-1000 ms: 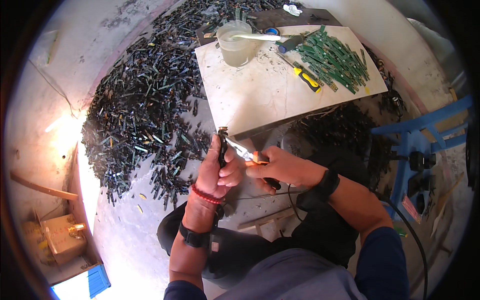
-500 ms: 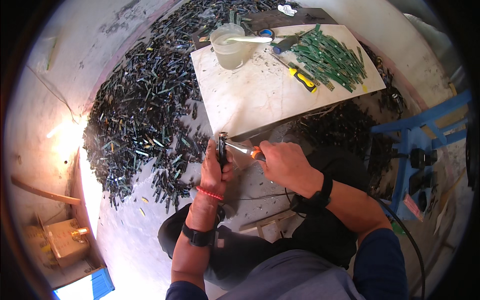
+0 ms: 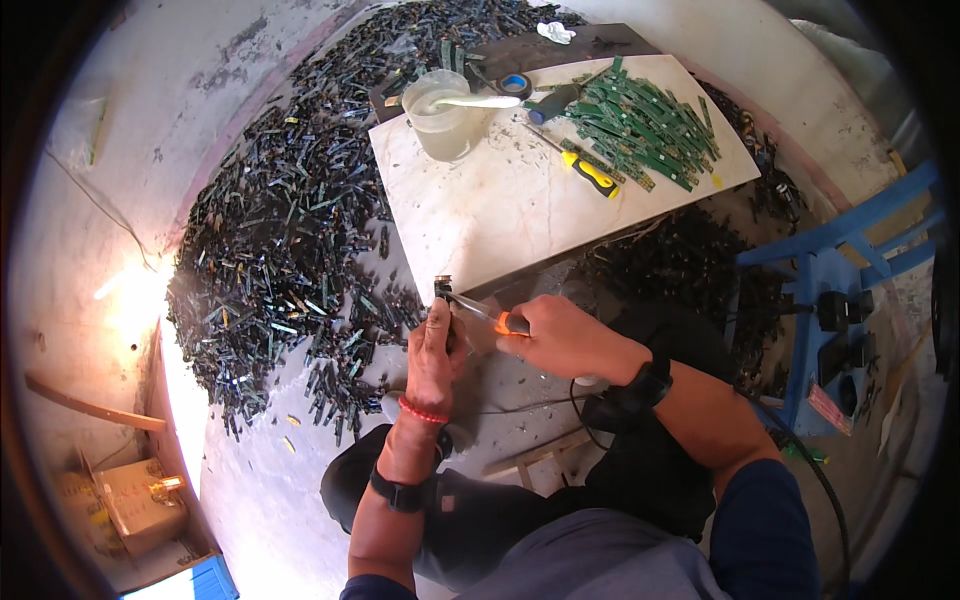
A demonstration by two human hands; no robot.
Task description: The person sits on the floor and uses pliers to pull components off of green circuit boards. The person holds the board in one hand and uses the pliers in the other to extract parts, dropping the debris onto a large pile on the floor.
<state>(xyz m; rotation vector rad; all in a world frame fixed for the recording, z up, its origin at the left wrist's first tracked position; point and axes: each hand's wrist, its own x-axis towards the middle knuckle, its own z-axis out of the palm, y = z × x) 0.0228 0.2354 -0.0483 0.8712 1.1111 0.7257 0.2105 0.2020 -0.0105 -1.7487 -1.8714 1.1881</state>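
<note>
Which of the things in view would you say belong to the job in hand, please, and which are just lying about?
Seem to belong to the job:
black strip-like piece, held in the left hand
orange-and-black pliers, held in the right hand

Apparently just lying about:
yellow-and-black screwdriver, unheld on the white board
crumpled white tissue
cardboard box

Free tabletop (image 3: 490,220) beyond left hand (image 3: 434,360); cup (image 3: 445,140), screwdriver (image 3: 594,177) farther back

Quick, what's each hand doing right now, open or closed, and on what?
Left hand: closed, holding a narrow dark piece.
Right hand: closed, holding an orange-and-black-handled metal tool.
</note>
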